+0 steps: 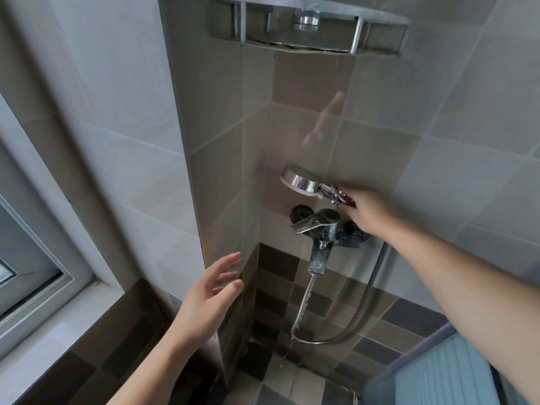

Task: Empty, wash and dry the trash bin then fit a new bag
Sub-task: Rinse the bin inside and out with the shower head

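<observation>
My right hand [368, 211] grips the handle of a chrome shower head [301, 181] against the tiled wall, just above the chrome mixer tap [320, 225]. A metal hose [306, 299] hangs from the tap, loops low and runs up behind my right forearm. A few water drops fall near the hose's lowest bend. My left hand [209, 299] hovers open, fingers spread, beside the tiled column edge, holding nothing. A ribbed blue object [438, 372] fills the bottom right corner; I cannot tell whether it is the bin.
A metal corner shelf [312, 33] juts from the wall overhead. A window frame and sill [58, 290] lie to the left. Brown and grey tiles [280, 375] cover the lower wall and the floor in the corner.
</observation>
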